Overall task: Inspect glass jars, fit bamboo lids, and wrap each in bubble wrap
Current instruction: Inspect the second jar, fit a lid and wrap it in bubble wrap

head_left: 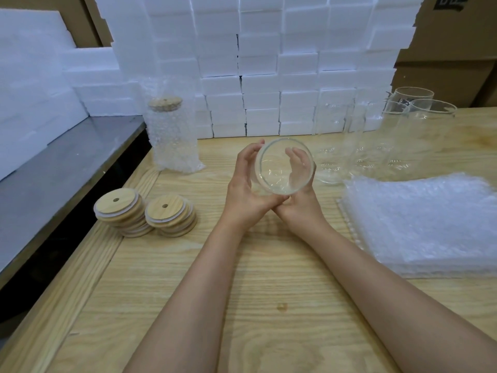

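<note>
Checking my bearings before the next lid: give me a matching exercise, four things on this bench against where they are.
Things:
1. Clear glass jar in both hands
2. Two stacks of round bamboo lids
3. Pile of bubble wrap sheets
4. Bubble-wrapped lidded jar

Places:
A. Right of hands
B. Centre, tilted with its mouth toward the camera
C. Standing far left
D. Left of hands

Pairs: 1-B, 2-D, 3-A, 4-C
</note>
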Demonstrator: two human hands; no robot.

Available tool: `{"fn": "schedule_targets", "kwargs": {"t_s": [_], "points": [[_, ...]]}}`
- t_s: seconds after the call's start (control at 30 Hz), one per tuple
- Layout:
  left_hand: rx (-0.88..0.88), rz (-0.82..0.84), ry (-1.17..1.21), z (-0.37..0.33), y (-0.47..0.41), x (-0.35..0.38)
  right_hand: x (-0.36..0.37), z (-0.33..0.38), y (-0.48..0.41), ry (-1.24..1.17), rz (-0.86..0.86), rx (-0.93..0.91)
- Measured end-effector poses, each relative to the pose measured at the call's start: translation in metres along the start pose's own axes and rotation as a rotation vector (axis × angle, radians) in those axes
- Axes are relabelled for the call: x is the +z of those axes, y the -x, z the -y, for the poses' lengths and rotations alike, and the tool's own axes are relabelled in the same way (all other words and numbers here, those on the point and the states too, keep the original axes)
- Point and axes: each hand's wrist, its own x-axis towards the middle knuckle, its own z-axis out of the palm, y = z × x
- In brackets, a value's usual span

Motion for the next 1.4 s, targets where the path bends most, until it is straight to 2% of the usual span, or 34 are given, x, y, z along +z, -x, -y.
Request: {"fn": "schedule_targets", "kwargs": {"t_s": [0.2, 0.37, 0.67, 0.9, 1.23, 1.4], "points": [[0.011, -0.022, -0.036, 0.0, 0.0, -0.002, -0.004, 0.001, -0.003, -0.036, -0.019, 0.089], [-0.038, -0.012, 0.047, 0.001, 0.0, -0.003, -0.007, 0.003, 0.0, -0.049, -0.014, 0.105], [-0.094, 0.039, 0.111, 0.005, 0.001, -0.006, -0.009, 0.012, 0.001, 0.081, -0.072, -0.03], [-0.01, 0.017, 0.049, 0.004, -0.002, -0.005, -0.007, 0.009, 0.001, 0.108, -0.114, -0.11], [-0.112, 0.021, 0.098, 0.0, 0.003, -0.006, -0.01, 0.009, 0.001, 0.074, -0.088, -0.014], [-0.119, 0.012, 0.044, -0.001, 0.001, -0.006, -0.011, 0.007, 0.002, 0.018, -0.101, 0.035]]}}
